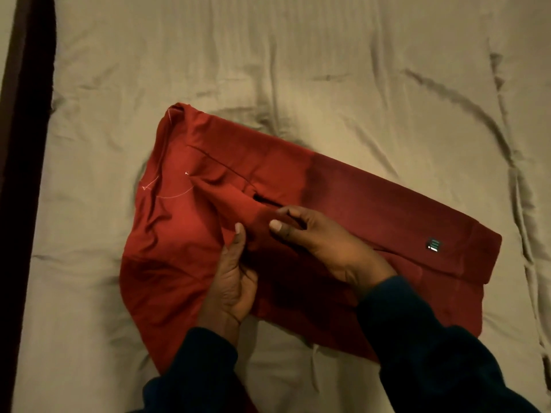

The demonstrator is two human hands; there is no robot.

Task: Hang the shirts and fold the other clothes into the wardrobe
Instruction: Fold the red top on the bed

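A red garment (372, 210) lies partly folded across the bed, with a small dark label (433, 244) near its right end and loose white threads at its left. My left hand (235, 278) grips a fold of the red cloth near the garment's middle, thumb up along the fold. My right hand (319, 236) pinches the same raised fold just to the right, fingers curled into a dark slit in the fabric. Both sleeves are dark blue.
The beige bed sheet (328, 70) is wrinkled, with deep creases on the right. A dark wooden bed edge (26, 114) runs down the left side. No wardrobe or hanger is in view.
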